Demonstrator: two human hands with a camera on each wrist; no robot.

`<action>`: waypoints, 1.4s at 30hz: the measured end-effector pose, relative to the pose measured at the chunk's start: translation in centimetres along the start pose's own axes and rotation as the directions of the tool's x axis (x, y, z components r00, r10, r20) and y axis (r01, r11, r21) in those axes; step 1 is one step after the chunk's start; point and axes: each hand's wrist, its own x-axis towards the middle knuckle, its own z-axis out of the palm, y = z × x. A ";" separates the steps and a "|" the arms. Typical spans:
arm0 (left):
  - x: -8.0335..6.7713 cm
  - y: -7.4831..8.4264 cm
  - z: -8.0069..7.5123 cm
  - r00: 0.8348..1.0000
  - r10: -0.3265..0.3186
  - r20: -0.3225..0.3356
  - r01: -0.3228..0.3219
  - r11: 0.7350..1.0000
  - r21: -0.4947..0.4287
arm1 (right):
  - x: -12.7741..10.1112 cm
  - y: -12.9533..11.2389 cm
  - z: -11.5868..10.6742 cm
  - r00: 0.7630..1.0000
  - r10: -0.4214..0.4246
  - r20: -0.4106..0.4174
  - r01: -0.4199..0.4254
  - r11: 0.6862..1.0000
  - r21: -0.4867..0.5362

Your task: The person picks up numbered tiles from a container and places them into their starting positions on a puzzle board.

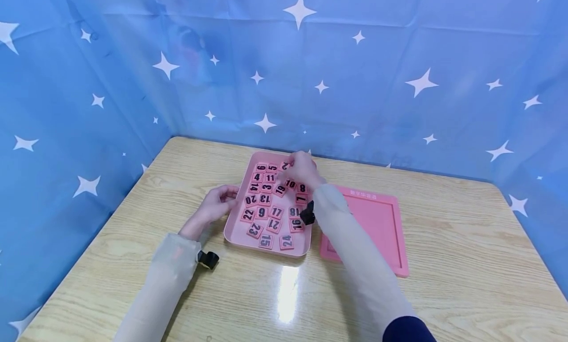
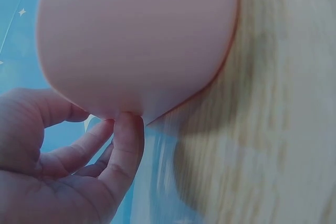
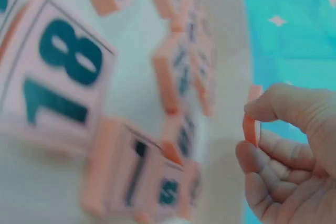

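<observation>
Tile (image 3: pixel 252 116) — edge-on in right hand (image 3: pixel 286 156)

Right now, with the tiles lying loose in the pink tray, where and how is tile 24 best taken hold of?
Tile 24 lies flat near the front wall of the pink tray, with bare floor on its left and right. Probably best to pinch its two side edges from above with fingertips, as the right hand pinches its own tile edge-on. The left hand touches the tray's rim.
</observation>
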 end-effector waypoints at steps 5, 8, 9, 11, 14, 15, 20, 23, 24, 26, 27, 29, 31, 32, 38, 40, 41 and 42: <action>0.0 0.2 0.1 1.000 0.005 -0.002 -0.005 1.000 0.008 | -1.9 0.3 -2.9 0.997 -0.077 0.009 0.077 0.997 -0.030; -0.1 0.3 0.2 1.000 0.005 -0.004 -0.005 1.000 0.011 | -3.0 1.1 -4.5 0.994 -0.106 0.010 0.106 0.993 -0.046; -0.1 0.3 0.2 1.000 0.007 -0.004 -0.006 1.000 0.014 | -3.5 1.5 -5.0 0.993 -0.116 0.010 0.116 0.992 -0.050; -0.1 0.3 0.2 1.000 0.007 0.000 -0.007 1.000 0.017 | -4.4 2.5 -5.9 0.990 -0.140 0.015 0.141 0.988 -0.058; -0.1 0.2 0.2 1.000 0.001 0.002 -0.001 1.000 0.016 | -5.7 4.0 -7.0 0.986 -0.164 0.022 0.165 0.983 -0.080; -0.1 0.2 0.2 1.000 0.000 0.001 0.000 1.000 0.016 | -6.1 4.5 -7.3 0.985 -0.173 0.027 0.175 0.980 -0.093; -0.1 0.2 0.2 1.000 -0.006 0.000 0.006 1.000 0.018 | -8.1 7.3 -8.3 0.977 -0.210 0.034 0.213 0.970 -0.120; -0.2 0.3 0.2 1.000 -0.004 0.000 0.004 1.000 0.021 | -9.1 8.7 -8.4 0.974 -0.225 0.034 0.228 0.966 -0.121; -0.2 0.3 0.2 1.000 -0.004 0.000 0.004 1.000 0.021 | -9.4 9.1 -8.5 0.974 -0.223 0.035 0.225 0.967 -0.119; -0.2 0.4 0.2 1.000 -0.005 0.000 0.005 1.000 0.016 | -10.0 9.8 -8.5 0.977 -0.209 0.037 0.212 0.970 -0.117; -0.2 0.4 0.3 1.000 -0.002 0.002 0.002 1.000 0.014 | -10.3 10.1 -8.5 0.978 -0.204 0.038 0.207 0.971 -0.119; -0.3 0.5 0.2 1.000 -0.002 -0.001 0.002 1.000 0.008 | -10.6 10.7 -8.5 0.979 -0.196 0.045 0.201 0.972 -0.126; -0.4 0.6 0.1 1.000 -0.002 -0.002 0.002 1.000 0.002 | -11.0 11.1 -8.5 0.981 -0.189 0.052 0.194 0.972 -0.134; -0.4 0.7 0.1 1.000 -0.003 -0.002 0.003 1.000 0.000 | -11.1 11.3 -8.6 0.981 -0.184 0.057 0.190 0.972 -0.140; -0.3 0.7 0.2 1.000 -0.006 -0.001 0.006 1.000 0.005 | -11.6 12.7 -8.4 0.983 -0.169 0.072 0.180 0.966 -0.188; -0.3 0.6 0.2 1.000 -0.011 0.002 0.011 1.000 0.006 | -11.7 13.0 -8.3 0.984 -0.166 0.070 0.177 0.964 -0.199; -0.3 0.6 0.2 1.000 -0.013 0.003 0.013 1.000 0.008 | -11.8 13.0 -8.3 0.984 -0.166 0.069 0.177 0.963 -0.202; -0.3 0.6 0.2 1.000 -0.015 0.004 0.015 1.000 0.008 | -11.9 13.1 -8.3 0.984 -0.163 0.071 0.174 0.964 -0.203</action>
